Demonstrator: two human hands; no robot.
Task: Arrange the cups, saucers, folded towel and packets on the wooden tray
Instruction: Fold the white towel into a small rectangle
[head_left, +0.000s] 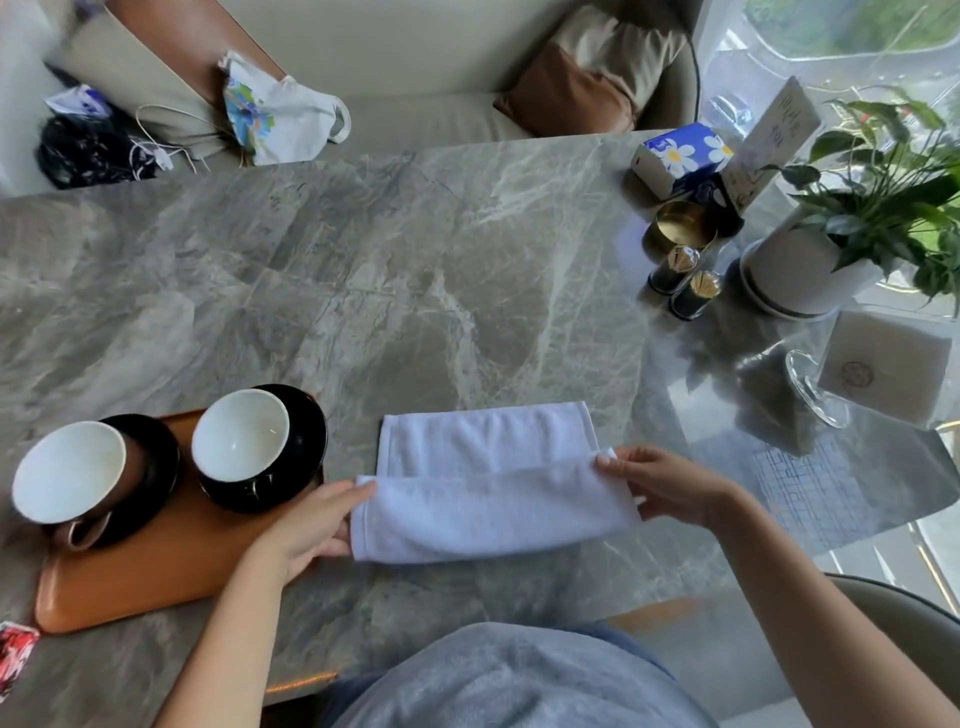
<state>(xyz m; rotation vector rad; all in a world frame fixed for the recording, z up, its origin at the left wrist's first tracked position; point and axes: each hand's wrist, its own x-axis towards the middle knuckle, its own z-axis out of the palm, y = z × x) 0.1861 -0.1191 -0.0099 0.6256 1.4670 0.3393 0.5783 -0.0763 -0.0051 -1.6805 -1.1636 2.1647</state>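
A white towel (488, 478) lies on the marble table right of the wooden tray (171, 566). Its near part is folded over its far part. My left hand (311, 525) grips the fold's left end and my right hand (670, 488) pinches its right end. On the tray stand two black saucers, each with a cup that is white inside: one cup (67, 475) at the far left on its saucer (156, 467), the other cup (241, 436) on the saucer (306, 421) at the tray's right. A red patterned packet (13, 657) lies at the left edge, near the tray's front corner.
At the table's right stand a potted plant (815, 265), a gold tin (680, 226), two dark toothpick holders (683, 283), a tissue pack (675, 156), a card and a glass stand with napkins (883, 364). A sofa with cushions and bags runs along the far side.
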